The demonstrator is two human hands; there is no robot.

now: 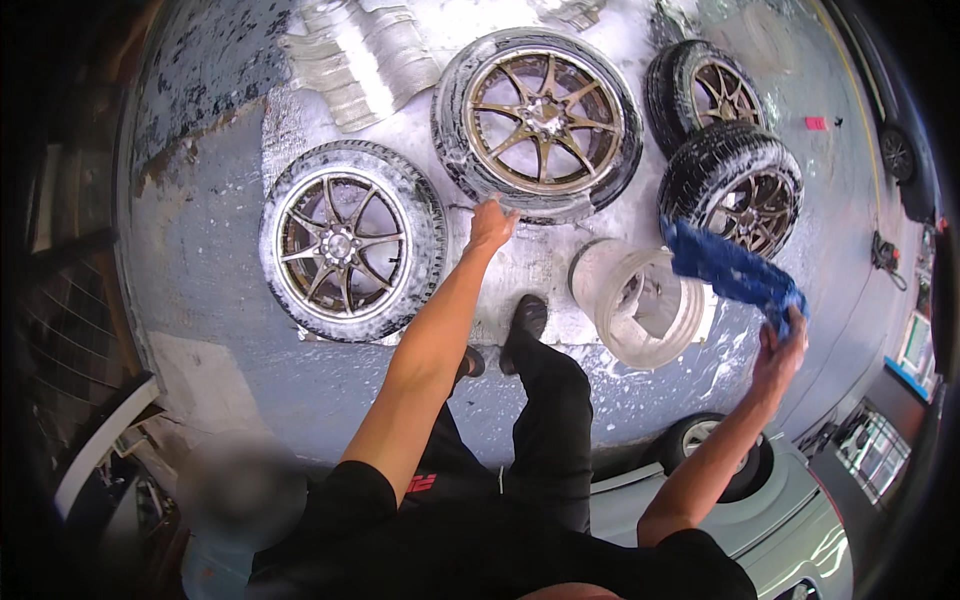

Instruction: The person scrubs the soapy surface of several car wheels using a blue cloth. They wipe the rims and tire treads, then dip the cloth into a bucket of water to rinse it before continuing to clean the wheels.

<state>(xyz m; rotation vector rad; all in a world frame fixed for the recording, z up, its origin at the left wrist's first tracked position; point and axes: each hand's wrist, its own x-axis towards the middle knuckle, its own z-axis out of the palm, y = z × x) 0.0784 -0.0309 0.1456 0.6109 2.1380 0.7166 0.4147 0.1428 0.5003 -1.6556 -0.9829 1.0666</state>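
My left hand [493, 223] grips the near edge of a soapy tyre [551, 206], mounted on a bronze multi-spoke alloy wheel [546, 116] in the middle. In my right hand [782, 349], out to the right, is one end of a wet blue cloth or wash mitt [739, 268]. Its other end reaches past a translucent plastic bucket [649, 311], which has a wide rim and suds inside. Foam covers the tyre of another bronze wheel [341, 244] to the left of my left arm. Beyond the blue cloth, a tyred wheel [739, 187] partly overlaps one farther back [709, 97].
A foamy sheet [517, 277] lies under the wheels on the grey-blue floor [322, 405]. A crumpled silvery mat [360, 64] is at the far left. Close behind my right arm stands a pale car [787, 517]. A pink item [815, 123] lies on the right floor.
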